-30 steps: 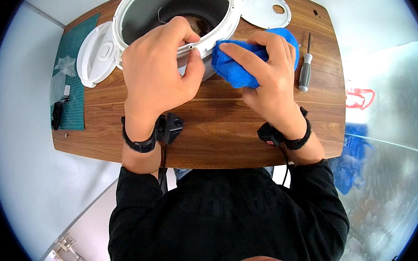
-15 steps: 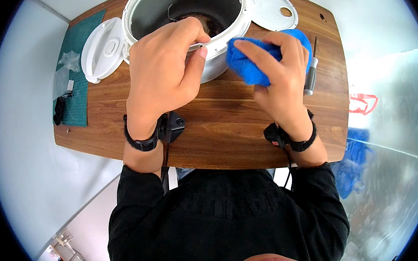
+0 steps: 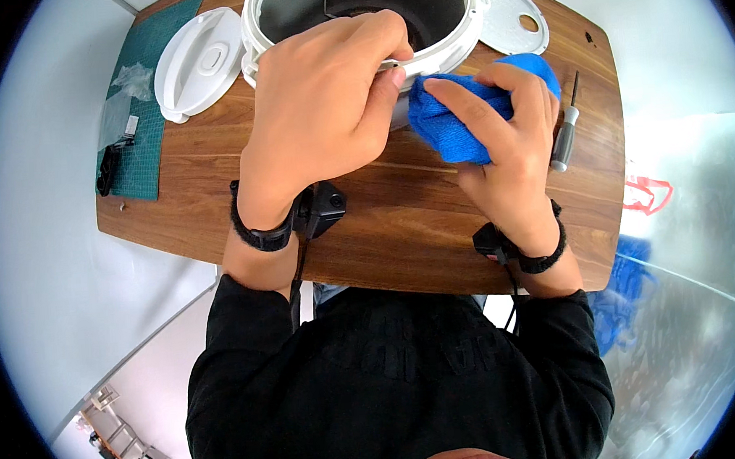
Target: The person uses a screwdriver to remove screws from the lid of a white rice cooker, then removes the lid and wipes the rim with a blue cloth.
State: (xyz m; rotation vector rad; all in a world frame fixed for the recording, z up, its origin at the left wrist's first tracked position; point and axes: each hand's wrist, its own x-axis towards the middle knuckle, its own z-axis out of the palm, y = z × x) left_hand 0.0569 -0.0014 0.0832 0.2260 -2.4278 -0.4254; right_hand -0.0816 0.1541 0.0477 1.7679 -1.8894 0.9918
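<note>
A white rice cooker body [image 3: 449,56] with a grey inner wall stands open at the far side of the table. A bent wire and a dark patch show inside it. My left hand [image 3: 330,105] is closed at its near rim, thumb outside and index finger inside; the other fingertips are hidden. In my right hand [image 3: 504,124] is a bunched blue cloth [image 3: 450,128], close against the cooker's front right side. Whether the cloth touches the cooker is hard to see.
A white lid [image 3: 197,63] lies left of the cooker, partly on a green cutting mat [image 3: 149,171] with clear plastic bags and a black cable. Right of the cooker lies a white disc [image 3: 510,19] with a hole. A screwdriver [image 3: 565,137] rests beyond my right hand.
The view has shifted, so the table and cooker sit further right in the picture. Both hands keep their holds, and the cloth stays beside the cooker.
</note>
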